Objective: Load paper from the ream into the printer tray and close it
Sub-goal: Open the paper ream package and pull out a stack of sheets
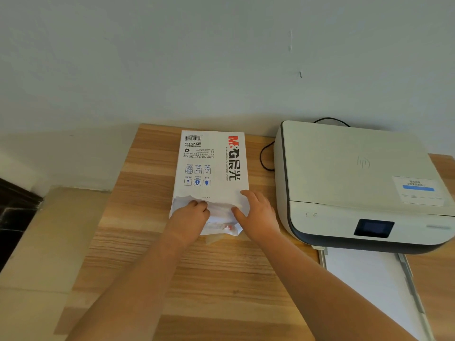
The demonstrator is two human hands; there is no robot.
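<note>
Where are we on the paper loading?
Done: the tray is pulled out of the printer. In hand: the left hand and right hand are at the torn end of the ream. Left: lift out sheets, lay them in the tray, close it.

The printer (357, 183) runs off the right edge, its sticker text too blurred to read. In front of it, the paper tray (374, 289) is cut by the bottom edge. Left of the printer, the left hand (189, 217) hides its fingertips inside the ream (211, 173) wrapper's torn end.

wood-grain table (221, 279), matt plastic printer (344, 168)
</note>
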